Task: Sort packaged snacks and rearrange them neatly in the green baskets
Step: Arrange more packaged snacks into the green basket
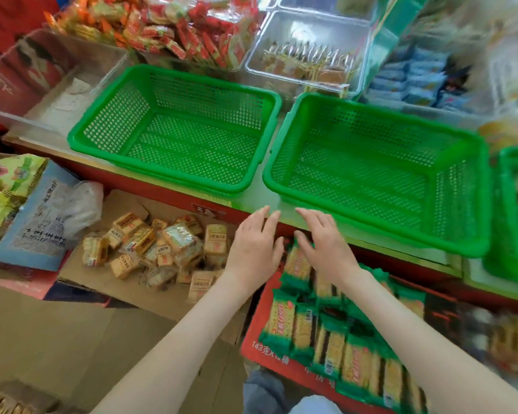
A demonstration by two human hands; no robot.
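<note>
Two green baskets stand side by side on the counter, the left basket (174, 130) and the right basket (377, 171), both with nothing inside. Below the counter, green-wrapped cracker packs (335, 339) fill a red box (257, 333). Small yellow-brown snack packs (159, 249) lie loose in a cardboard box (123, 291). My left hand (253, 243) and my right hand (326, 243) hover with fingers straight just above the far end of the cracker packs, near the counter's front edge. Neither hand holds anything.
A third green basket (515, 216) shows at the right edge. Clear plastic bins (308, 52) with wrapped snacks line the back of the counter, with red-orange packs (168, 28) to their left. A blue-grey bag (39, 222) and yellow-green packs (9, 180) lie at the left.
</note>
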